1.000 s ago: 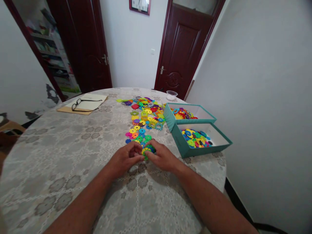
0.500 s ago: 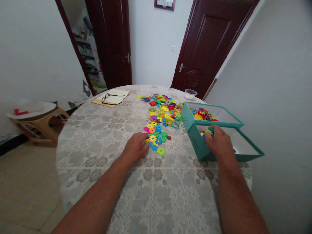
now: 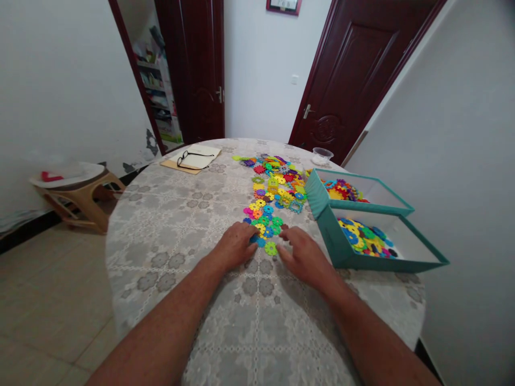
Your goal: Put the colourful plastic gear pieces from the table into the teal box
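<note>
A small pile of colourful notched plastic discs lies on the table, with a yellow disc (image 3: 260,230), a green disc (image 3: 277,221) and a lime disc (image 3: 271,248) among them. At its left edge is my left hand (image 3: 236,244), thumb and fingers apart, beside a blue disc (image 3: 260,243). On the other side my right hand (image 3: 303,254) reaches in with thumb and index finger spread, close to the lime disc and a brown disc (image 3: 285,228). I see nothing held in either hand. The nearer teal box (image 3: 336,246) contains many more discs.
A second teal box (image 3: 386,185) with coloured pieces adjoins the nearer one. Behind the small pile spreads a larger heap of pieces (image 3: 277,179). A clear bowl (image 3: 323,154), a notebook (image 3: 193,159) and glasses (image 3: 187,155) rest toward the far side. A stool (image 3: 86,198) stands left.
My right hand has come out of the nearer teal box and moved left to the small pile. My left hand stays beside the pile; the yellow piece at its fingertips no longer shows there.
</note>
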The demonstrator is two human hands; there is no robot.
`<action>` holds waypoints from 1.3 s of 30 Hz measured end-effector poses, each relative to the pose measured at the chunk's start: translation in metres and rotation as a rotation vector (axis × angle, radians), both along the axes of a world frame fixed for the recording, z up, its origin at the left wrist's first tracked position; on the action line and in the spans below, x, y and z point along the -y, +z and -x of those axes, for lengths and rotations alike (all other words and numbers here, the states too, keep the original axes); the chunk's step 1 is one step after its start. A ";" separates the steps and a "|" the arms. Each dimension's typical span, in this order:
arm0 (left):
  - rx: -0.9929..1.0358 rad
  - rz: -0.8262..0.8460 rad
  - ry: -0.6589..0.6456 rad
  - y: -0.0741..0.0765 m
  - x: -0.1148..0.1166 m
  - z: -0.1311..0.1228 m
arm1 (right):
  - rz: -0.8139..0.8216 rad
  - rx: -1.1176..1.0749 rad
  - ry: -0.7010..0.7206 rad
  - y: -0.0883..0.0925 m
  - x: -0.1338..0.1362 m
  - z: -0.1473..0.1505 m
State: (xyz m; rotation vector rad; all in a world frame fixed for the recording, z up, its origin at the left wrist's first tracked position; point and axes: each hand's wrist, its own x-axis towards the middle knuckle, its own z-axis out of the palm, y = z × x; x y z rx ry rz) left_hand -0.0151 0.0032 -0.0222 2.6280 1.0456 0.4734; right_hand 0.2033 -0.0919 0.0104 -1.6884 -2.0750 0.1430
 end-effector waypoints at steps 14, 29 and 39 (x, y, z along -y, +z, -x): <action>0.070 0.020 0.006 -0.002 0.002 -0.004 | 0.278 -0.263 0.031 -0.021 -0.016 0.012; 0.251 0.035 0.089 0.004 -0.006 0.007 | 0.128 -0.201 0.059 -0.026 -0.018 0.014; -0.053 0.005 0.128 0.005 0.001 0.003 | 0.101 -0.208 0.066 -0.032 -0.019 0.015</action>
